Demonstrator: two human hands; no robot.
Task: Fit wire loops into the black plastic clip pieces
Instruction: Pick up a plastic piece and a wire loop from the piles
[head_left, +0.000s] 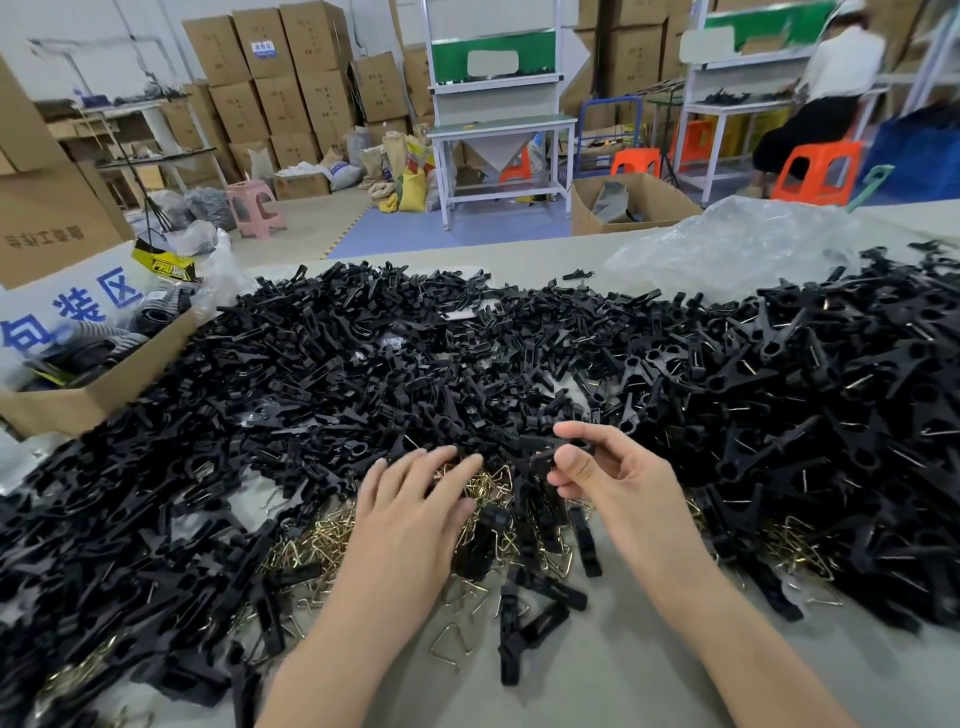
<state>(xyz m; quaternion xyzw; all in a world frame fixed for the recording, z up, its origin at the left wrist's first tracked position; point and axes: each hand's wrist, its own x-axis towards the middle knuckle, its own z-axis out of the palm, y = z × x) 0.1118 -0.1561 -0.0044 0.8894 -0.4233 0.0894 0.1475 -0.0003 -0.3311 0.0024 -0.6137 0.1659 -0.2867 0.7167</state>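
Observation:
A wide heap of black plastic clip pieces (395, 364) covers the table. Brass-coloured wire loops (311, 543) lie scattered at its near edge, several right under my hands. My left hand (415, 499) lies palm down, fingers spread and straight, its fingertips touching the loops and clips. My right hand (602, 467) is raised a little above the pile and pinches one black clip piece (556, 449) between thumb and forefinger. A single loose loop (451, 647) lies on the bare table near my left forearm.
An open cardboard box (93, 384) with black items stands at the left table edge. A crumpled clear plastic bag (737, 244) lies at the back right. Assembled clips with wire (831, 395) pile up on the right. A person (831, 88) sits at a far workbench.

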